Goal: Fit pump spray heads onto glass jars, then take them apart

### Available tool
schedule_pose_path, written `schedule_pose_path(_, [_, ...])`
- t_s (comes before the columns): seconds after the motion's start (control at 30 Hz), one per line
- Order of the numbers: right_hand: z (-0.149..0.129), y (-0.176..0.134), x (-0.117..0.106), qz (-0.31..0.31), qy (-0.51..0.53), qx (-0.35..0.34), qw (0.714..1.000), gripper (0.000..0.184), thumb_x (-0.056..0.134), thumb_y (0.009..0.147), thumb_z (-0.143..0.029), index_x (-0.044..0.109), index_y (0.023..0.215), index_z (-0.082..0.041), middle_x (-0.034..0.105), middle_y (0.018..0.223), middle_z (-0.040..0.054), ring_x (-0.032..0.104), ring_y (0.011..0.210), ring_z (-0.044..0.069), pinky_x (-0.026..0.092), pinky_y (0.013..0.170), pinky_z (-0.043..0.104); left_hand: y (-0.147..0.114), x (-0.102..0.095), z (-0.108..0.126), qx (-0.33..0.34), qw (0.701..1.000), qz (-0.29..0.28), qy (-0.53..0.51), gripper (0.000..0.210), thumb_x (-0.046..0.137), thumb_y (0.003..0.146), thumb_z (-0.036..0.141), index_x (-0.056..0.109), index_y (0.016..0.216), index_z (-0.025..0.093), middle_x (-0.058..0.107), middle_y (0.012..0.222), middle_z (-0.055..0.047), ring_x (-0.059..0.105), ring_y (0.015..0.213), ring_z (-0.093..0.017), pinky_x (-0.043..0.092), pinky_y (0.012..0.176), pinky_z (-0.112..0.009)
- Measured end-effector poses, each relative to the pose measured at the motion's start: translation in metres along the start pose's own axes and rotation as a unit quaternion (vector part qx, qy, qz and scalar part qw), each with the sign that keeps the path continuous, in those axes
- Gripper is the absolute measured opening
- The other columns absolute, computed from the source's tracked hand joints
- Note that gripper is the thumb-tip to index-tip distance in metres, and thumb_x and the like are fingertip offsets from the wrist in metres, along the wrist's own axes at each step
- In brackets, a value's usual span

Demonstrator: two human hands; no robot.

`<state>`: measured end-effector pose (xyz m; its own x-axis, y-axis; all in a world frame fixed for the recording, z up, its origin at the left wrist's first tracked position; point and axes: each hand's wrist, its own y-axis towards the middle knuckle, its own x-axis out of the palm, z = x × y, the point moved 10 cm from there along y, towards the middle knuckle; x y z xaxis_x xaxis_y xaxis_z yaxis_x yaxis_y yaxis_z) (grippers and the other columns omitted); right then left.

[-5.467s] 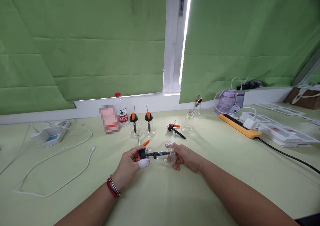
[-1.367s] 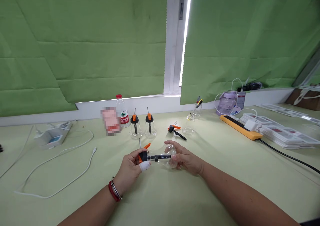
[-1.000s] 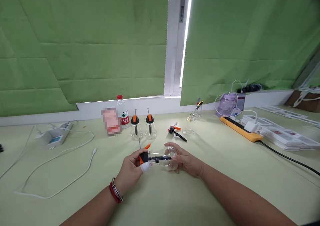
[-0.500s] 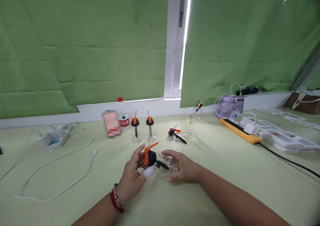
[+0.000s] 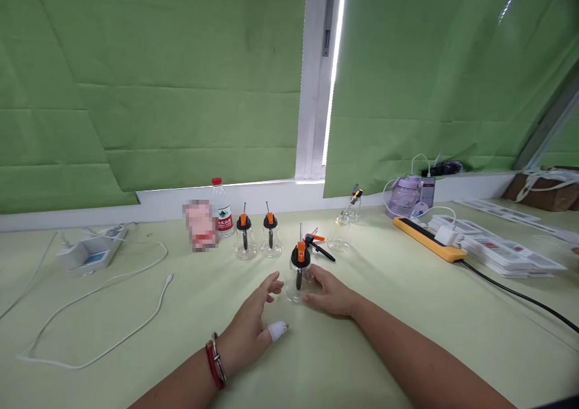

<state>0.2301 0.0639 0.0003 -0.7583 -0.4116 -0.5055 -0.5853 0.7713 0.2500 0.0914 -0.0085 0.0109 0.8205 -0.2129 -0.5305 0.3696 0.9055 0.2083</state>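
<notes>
A clear bottle (image 5: pixel 296 291) with a black and orange trigger top (image 5: pixel 301 255) and a thin upright tube stands on the table in front of me. My right hand (image 5: pixel 332 292) is curled around its right side, thumb in front. To the left, my left hand (image 5: pixel 251 327) is apart from it, fingers spread and empty; its thumb has a white wrap. Behind stand two matching bottles (image 5: pixel 245 249) (image 5: pixel 271 249) with the same tops. A loose trigger top (image 5: pixel 321 249) lies behind the held bottle, near an uncapped clear bottle (image 5: pixel 338 243).
At the back left stands a water bottle (image 5: pixel 222 210) beside a blurred pink item (image 5: pixel 201 225). A power strip (image 5: pixel 97 255) and white cable (image 5: pixel 136 303) lie left. An orange power strip (image 5: pixel 427 240), stacked papers (image 5: pixel 497 249) and a purple jug (image 5: pixel 404 198) are right.
The bottle, tilted between both hands before, now stands upright on the table. My left hand has let go and drawn back toward me; my right hand stays on the bottle.
</notes>
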Motion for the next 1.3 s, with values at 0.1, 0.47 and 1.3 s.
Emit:
schedule_pose_path(0.1, [0.005, 0.001, -0.003, 0.019, -0.018, -0.005, 1.0, 0.056, 0.06, 0.077, -0.036, 0.043, 0.128, -0.02, 0.05, 0.123, 0.0103, 0.048, 0.111, 0.026, 0.04, 0.093, 0.042, 0.001, -0.004, 0.002, 0.004, 1.0, 0.007, 0.009, 0.075, 0.056, 0.081, 0.027, 0.012, 0.142, 0.032, 0.041, 0.135, -0.012, 0.046, 0.112, -0.026, 0.049, 0.078, -0.039])
schedule_pose_path(0.47, [0.036, 0.011, -0.019, 0.188, -0.149, 0.088, 0.967, 0.098, 0.066, 0.065, -0.053, 0.018, 0.142, -0.017, 0.033, 0.14, 0.0153, 0.034, 0.128, 0.031, 0.033, 0.102, 0.047, 0.004, -0.004, 0.007, 0.054, 0.997, -0.001, 0.049, 0.072, 0.055, 0.08, 0.02, 0.015, 0.14, 0.029, 0.045, 0.13, -0.01, 0.045, 0.115, -0.023, 0.039, 0.096, -0.044])
schedule_pose_path(1.3, [0.048, 0.078, -0.051, 0.264, -0.38, 0.105, 0.881, 0.058, 0.055, 0.079, -0.03, 0.039, 0.133, -0.014, 0.06, 0.117, 0.011, 0.037, 0.122, 0.026, 0.021, 0.101, 0.04, 0.003, -0.008, 0.008, 0.047, 0.994, -0.003, 0.098, 0.059, 0.051, 0.083, 0.026, 0.025, 0.136, 0.028, 0.051, 0.127, -0.01, 0.052, 0.108, -0.022, 0.047, 0.09, -0.041])
